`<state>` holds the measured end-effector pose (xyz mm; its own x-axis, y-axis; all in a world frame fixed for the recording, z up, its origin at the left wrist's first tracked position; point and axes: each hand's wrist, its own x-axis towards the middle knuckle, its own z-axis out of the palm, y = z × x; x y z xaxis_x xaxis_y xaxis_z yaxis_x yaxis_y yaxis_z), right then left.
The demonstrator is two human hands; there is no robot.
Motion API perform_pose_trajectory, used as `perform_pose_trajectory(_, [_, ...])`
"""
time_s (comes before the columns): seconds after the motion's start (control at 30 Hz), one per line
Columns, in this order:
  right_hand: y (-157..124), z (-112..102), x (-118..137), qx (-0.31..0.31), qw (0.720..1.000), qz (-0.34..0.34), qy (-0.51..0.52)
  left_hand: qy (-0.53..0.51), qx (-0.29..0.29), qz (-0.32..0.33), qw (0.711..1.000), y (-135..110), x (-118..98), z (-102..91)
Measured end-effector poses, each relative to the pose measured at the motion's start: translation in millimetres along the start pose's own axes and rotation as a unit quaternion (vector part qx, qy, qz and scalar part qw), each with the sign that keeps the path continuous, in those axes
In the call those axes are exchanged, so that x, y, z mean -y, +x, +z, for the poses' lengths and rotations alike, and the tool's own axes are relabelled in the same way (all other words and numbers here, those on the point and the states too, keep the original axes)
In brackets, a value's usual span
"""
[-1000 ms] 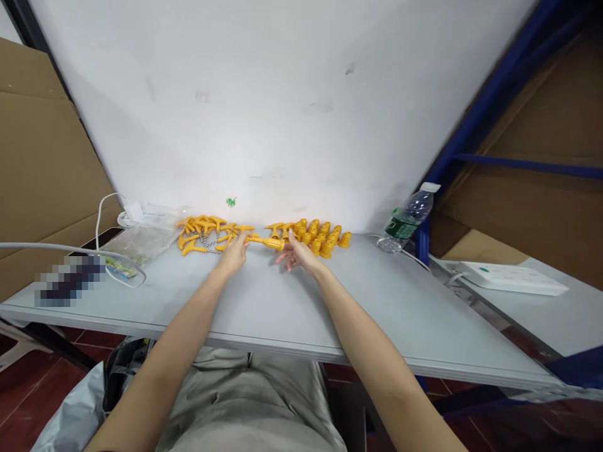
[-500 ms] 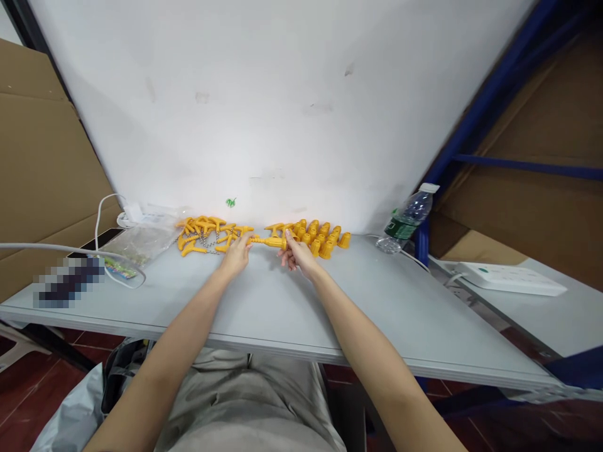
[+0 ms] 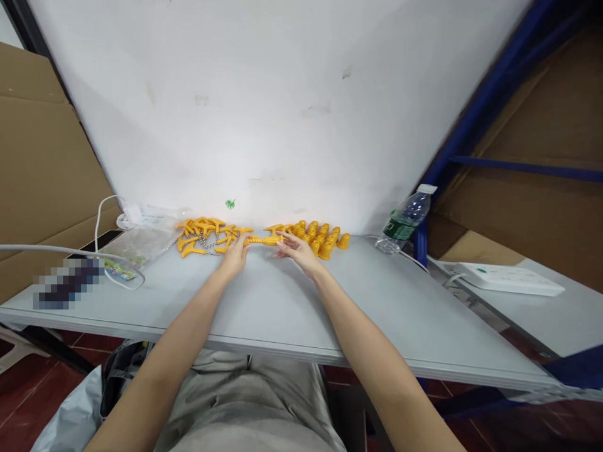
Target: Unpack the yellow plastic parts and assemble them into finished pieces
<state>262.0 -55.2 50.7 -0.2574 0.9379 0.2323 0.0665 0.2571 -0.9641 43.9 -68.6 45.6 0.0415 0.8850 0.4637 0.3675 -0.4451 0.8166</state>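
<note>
Between my hands lies a yellow plastic rod [image 3: 264, 240], level, with a ribbed stem on the left and a thicker part on the right. My left hand [image 3: 234, 256] is closed on its left end. At the right end, the thumb and fingers of my right hand [image 3: 299, 252] close round the thick part and partly hide it. A pile of yellow hook-like pieces with bead chains [image 3: 202, 235] sits just left of and behind my left hand. Several yellow cup-shaped pieces [image 3: 325, 242] stand in rows beyond my right hand.
Clear plastic bags [image 3: 146, 242], a white cable [image 3: 97, 229] and a blurred dark object [image 3: 70, 282] are on the table's left. A water bottle [image 3: 405, 223] leans at the right. A power strip [image 3: 511, 279] lies on the neighbouring surface. A white panel [image 3: 282, 125] rises behind.
My right hand has turned on the rod: its fingers, curled below before, now reach farther forward and left around the right end. The left hand stays nearly in place.
</note>
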Motion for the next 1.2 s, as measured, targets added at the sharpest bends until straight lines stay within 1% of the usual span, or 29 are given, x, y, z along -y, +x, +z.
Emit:
perform_pose_trajectory(0.17, [0, 1, 2, -0.006, 1.0, -0.005, -0.004, -0.008, 0.005, -0.008, 1.0, 0, -2, -0.8])
perform_pose_trajectory(0.27, [-1, 2, 2, -0.017, 1.0, -0.007, 0.002, 0.009, 0.01, -0.006, 1.0, -1, -4, -1.1])
perform_pose_trajectory(0.6, [1, 9, 6, -0.052, 0.998, 0.035, 0.019, 0.036, 0.01, 0.012, 0.999, 0, -2, 0.8])
perform_pose_trajectory(0.73, [-1, 10, 9, -0.045, 0.997, 0.053, 0.034, 0.037, 0.012, 0.012, 0.999, 1, 2, 1.0])
perform_pose_trajectory(0.83, [-2, 10, 10, -0.035, 0.995, 0.074, 0.065, 0.025, 0.012, 0.014, 1.0, 1, 8, 1.9])
perform_pose_trajectory(0.9, [-2, 11, 8, -0.032, 0.99, 0.091, 0.104, 0.046, 0.018, 0.024, 0.998, 2, 15, 3.2])
perform_pose_trajectory(0.97, [0, 13, 2, -0.033, 0.986, 0.098, 0.134, 0.081, 0.008, 0.039, 0.996, 2, 21, 4.8])
perform_pose_trajectory(1.03, [4, 18, -5, -0.044, 0.988, 0.081, 0.126, 0.109, -0.025, 0.051, 0.992, 3, 27, 6.0])
perform_pose_trajectory(1.07, [6, 21, -9, -0.054, 0.992, 0.06, 0.101, 0.121, -0.044, 0.054, 0.99, 4, 29, 6.3])
perform_pose_trajectory(1.13, [10, 27, -15, -0.083, 0.997, -0.01, 0.003, 0.144, -0.076, 0.055, 0.985, 4, 31, 6.5])
perform_pose_trajectory(1.17, [13, 30, -18, -0.095, 0.992, -0.054, -0.066, 0.155, -0.088, 0.054, 0.983, 5, 31, 6.5])
perform_pose_trajectory(1.2, [15, 33, -19, -0.103, 0.979, -0.096, -0.146, 0.165, -0.095, 0.053, 0.98, 4, 31, 6.5])
